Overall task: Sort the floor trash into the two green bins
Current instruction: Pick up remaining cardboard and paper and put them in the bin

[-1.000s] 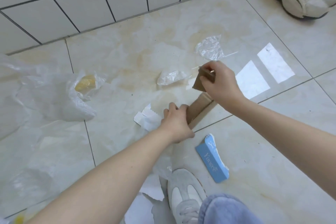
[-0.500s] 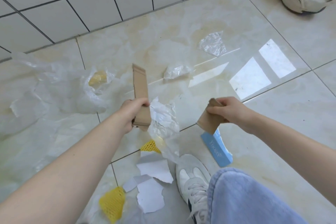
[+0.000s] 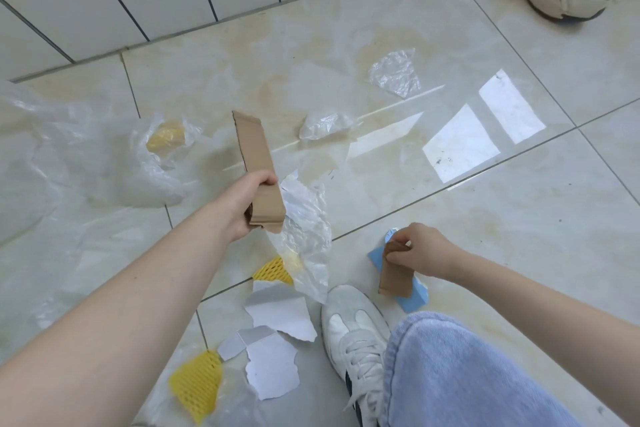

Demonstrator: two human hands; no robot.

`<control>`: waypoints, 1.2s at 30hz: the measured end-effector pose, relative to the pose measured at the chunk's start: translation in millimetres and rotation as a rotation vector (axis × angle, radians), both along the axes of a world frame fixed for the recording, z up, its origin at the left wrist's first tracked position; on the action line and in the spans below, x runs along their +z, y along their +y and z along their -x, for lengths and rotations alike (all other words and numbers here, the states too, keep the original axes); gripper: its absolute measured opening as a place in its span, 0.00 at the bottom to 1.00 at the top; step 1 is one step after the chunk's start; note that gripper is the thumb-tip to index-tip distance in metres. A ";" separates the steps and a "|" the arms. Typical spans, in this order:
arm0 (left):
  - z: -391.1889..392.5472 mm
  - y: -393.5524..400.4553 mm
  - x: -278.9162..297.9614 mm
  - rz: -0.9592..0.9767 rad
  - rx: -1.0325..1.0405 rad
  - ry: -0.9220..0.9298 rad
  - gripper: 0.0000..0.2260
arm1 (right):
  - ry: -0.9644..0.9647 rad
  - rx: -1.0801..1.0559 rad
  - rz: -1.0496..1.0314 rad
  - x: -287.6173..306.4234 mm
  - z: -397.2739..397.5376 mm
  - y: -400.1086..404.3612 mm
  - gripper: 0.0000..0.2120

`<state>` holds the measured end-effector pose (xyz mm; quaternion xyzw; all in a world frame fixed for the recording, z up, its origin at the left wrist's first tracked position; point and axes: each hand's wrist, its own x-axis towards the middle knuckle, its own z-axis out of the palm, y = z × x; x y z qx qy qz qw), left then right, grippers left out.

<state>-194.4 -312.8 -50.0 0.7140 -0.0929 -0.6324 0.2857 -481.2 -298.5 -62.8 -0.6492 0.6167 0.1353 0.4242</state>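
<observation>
Clear plastic covers the left side of the frame: a large thin plastic bag (image 3: 86, 156) lies spread on the tiled floor (image 3: 485, 218), with a yellow lump (image 3: 165, 139) inside it at centre left. At the bottom, left of centre, I see a yellow foam net (image 3: 195, 386), torn white paper pieces (image 3: 273, 350), and a second net (image 3: 272, 272) just above them.

In the centre, the left hand (image 3: 244, 206) holds a long cardboard strip (image 3: 254, 152) upright; its fingers are wrapped tightly around the lower end, and a crumpled plastic film (image 3: 304, 229) hangs from the same grip. A small plastic wrapper (image 3: 323, 125) and another plastic scrap (image 3: 394, 72) lie above, toward the upper right.

At the lower right, the right hand (image 3: 420, 251) already pinches a short cardboard piece (image 3: 396, 274) between thumb and fingers and reaches down onto a blue paper box piece (image 3: 415, 298) lying flat on the floor, just beside the white shoe (image 3: 353, 329).

The two green bins are not visible here.

The risk, I think, is in the right hand: with the fingers busy, picking up the flat blue piece may make the cardboard slip out. Also the hanging film could fall from the left hand, because it is only trapped against the strip.
</observation>
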 end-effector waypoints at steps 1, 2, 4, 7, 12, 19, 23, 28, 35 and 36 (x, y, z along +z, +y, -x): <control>-0.8 -1.4 -1.7 0.018 -0.036 -0.036 0.09 | 0.003 0.024 0.015 -1.5 -1.3 -0.5 0.10; -1.8 -2.7 -3.0 0.034 -0.076 -0.070 0.13 | -0.001 0.041 0.035 -3.1 -2.2 -1.7 0.10; -3.9 -4.6 -3.0 0.045 -0.152 -0.118 0.17 | -0.008 0.055 0.072 -6.6 -3.3 -5.6 0.10; -12.5 -7.0 -4.7 0.029 -0.226 -0.188 0.18 | -0.001 0.077 0.111 -10.8 -4.6 -11.6 0.08; -38.4 -5.9 -11.7 -0.001 -0.192 -0.387 0.24 | 0.008 0.039 0.176 -16.3 -8.2 -16.8 0.05; -75.9 1.3 -30.9 -0.169 -0.326 -0.707 0.40 | 0.056 0.079 0.198 -12.8 -11.9 -9.7 0.10; -75.6 3.5 -24.1 -0.208 -0.356 -0.781 0.33 | 0.093 0.105 0.223 -11.5 -15.1 -7.2 0.11; -69.4 0.0 -27.7 -0.218 -0.418 -0.849 0.33 | 0.108 0.131 0.236 -13.7 -21.0 -7.9 0.11; -64.8 -0.5 -31.5 -0.157 -0.448 -0.940 0.35 | 0.052 0.166 0.274 -15.9 -24.8 -11.6 0.08; -64.6 -0.3 -31.6 -0.141 -0.436 -0.930 0.34 | 0.044 0.168 0.283 -15.9 -24.6 -11.5 0.08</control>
